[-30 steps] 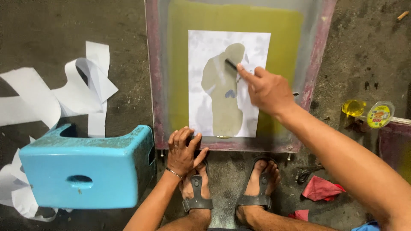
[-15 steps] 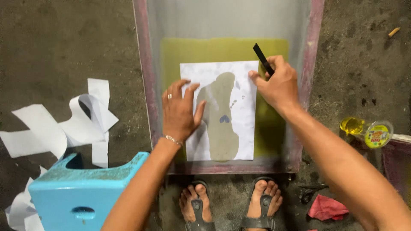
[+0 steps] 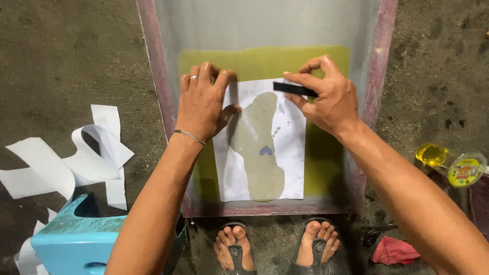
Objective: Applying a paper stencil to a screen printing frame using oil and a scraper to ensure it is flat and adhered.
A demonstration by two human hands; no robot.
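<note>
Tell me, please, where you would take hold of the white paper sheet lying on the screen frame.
I would pinch the white paper sheet by its bare lower right corner, coming from the near side. It lies flat; the left hand presses its top left, the right hand with the black strip covers the top right.

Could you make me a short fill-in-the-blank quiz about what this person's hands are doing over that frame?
1. The right hand holds a slim ____ strip at the top edge of the white paper sheet.
2. The left hand presses on the sheet's upper ____ corner.
3. The sheet lies on a ____ coated area inside the pink-edged frame.
4. At lower left stands a light ____ plastic stool.

Missing words: black; left; yellow-green; blue
</note>
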